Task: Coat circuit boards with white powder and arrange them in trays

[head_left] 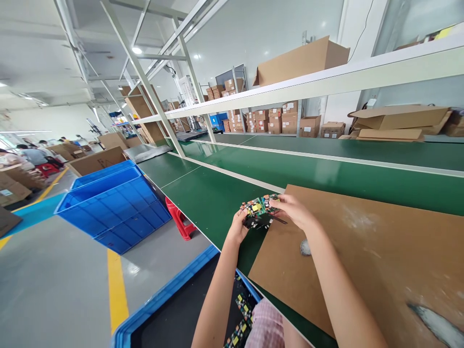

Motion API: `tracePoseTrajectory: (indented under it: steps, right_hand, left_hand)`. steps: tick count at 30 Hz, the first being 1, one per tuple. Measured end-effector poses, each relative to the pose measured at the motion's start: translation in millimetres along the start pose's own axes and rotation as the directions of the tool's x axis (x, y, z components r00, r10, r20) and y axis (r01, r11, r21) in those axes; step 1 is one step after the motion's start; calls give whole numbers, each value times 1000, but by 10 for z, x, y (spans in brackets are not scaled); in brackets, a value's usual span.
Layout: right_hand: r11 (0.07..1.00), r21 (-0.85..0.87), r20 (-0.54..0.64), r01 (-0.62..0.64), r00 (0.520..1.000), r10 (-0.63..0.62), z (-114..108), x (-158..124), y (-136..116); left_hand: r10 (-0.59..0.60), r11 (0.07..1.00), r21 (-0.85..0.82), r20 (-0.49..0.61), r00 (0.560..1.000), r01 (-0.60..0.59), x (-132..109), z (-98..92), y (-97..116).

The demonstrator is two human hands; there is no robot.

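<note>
A small green circuit board (pixel 258 209) with yellow, orange and black parts is held up over the near edge of the green bench (pixel 217 193). My left hand (pixel 237 227) grips its left and lower side, fingers closed. My right hand (pixel 292 209) pinches its right end, fingers closed on it. Just under the hands begins a brown board (pixel 362 251) lying on the bench. More circuit boards (pixel 241 321) lie in a blue bin (pixel 163 299) below my left forearm.
Stacked blue crates (pixel 112 203) and a red stool (pixel 179 220) stand on the floor at left, by a yellow floor line (pixel 116 285). Cardboard boxes (pixel 300 60) sit on the white shelf above the bench. Other people work far off at the left.
</note>
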State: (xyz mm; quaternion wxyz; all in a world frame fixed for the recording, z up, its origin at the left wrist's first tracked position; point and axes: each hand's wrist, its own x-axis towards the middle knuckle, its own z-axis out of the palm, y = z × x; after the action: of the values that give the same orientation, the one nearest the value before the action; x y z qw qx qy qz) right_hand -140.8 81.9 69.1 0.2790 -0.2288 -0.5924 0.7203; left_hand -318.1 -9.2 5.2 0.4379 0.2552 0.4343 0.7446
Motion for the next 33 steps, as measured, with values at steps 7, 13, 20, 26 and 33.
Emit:
tracePoseTrajectory:
  steps: [7,13,20,26,33]
  right_hand:
    - [993,-120,-167,12,985,-32,198,143,201]
    - [844,-529,-392,-84,907,-156,338,292,463]
    - [911,-382,-303,156,910,-283,379,236,356]
    - [966,-229,-123,117,981,-148,398,209,293]
    - [859,-507,-154,71,973,-172,383,227,371]
  left_hand:
    - [55,989,-133,-106,993,-69,54,-51,34]
    - [60,995,-77,-95,994,-68,52,-35,20]
    - [94,996,3,-43,995,-94,11,13,23]
    - [121,990,75,-2,993,-120,-23,37,26]
    - [102,985,135,76,992,-111,-38,73,-8]
